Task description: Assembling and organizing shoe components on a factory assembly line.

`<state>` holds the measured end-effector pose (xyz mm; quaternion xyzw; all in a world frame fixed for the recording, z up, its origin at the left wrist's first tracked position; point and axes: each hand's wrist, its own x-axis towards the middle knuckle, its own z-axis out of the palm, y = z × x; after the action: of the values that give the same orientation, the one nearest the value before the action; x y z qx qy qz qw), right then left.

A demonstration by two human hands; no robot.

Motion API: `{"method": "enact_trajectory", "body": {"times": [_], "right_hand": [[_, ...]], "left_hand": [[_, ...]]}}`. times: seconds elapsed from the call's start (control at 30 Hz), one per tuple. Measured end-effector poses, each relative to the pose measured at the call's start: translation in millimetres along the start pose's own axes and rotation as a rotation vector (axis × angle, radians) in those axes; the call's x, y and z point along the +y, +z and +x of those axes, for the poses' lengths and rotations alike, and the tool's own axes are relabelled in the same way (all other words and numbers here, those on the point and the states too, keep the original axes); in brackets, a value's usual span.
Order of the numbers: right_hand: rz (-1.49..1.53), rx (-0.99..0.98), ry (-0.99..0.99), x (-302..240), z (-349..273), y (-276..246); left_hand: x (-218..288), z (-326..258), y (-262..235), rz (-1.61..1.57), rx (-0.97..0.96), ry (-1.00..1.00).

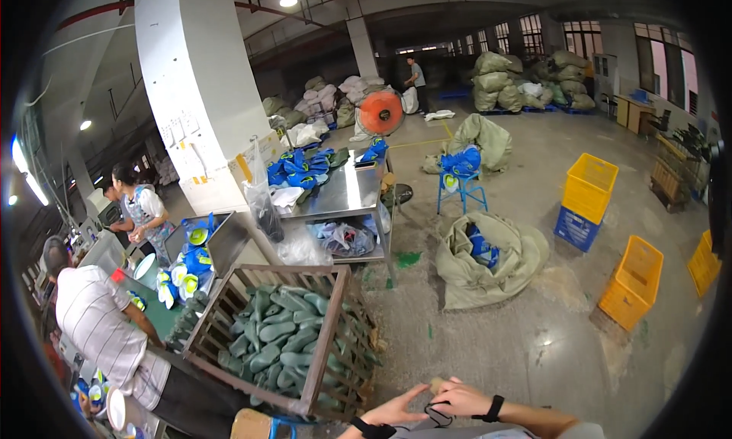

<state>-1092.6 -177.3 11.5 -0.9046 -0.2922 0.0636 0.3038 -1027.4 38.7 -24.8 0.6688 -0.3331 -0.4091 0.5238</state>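
Thin cord between two hands beside a crate of green forms

The left hand and right hand meet low in the view, with a thin dark cord looping between them. The left hand's fingers reach toward the right, whose fingers curl inward; how firmly either grips the cord cannot be told. A small brownish patch lies at the fingertips, too unclear to name. Each wrist wears a black band.

The cord's loose loop could catch on a finger or band, or tighten into a knot if the hands pull unevenly. A slack pinch could let it drop. The slatted crate stands near on the left, so a swinging elbow might knock its rim.

That crate is heaped with dark green forms. Ahead, an open sack on the floor holds blue pieces; behind it is a blue stool. A metal counter carries more blue pieces, and yellow crates stand to the right. A co-worker leans over a green counter at left. Farther back are a fan and piled sacks.

Papers are fixed to the pillar, their writing too small to read; no brand or label is legible.
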Motion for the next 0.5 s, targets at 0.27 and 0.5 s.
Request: {"method": "enact_trajectory", "body": {"times": [0.27, 0.5], "right_hand": [[0.324, 0.100, 0.148, 172.5, 141.5, -115.1], [1.139, 0.207, 0.696, 342.2, 179.5, -175.1]], "left_hand": [[20.4, 210.5, -135.7, -0.189, 0.018, -0.013], [12.9, 337.0, -234.3, -0.143, 0.177, -0.285]]}}
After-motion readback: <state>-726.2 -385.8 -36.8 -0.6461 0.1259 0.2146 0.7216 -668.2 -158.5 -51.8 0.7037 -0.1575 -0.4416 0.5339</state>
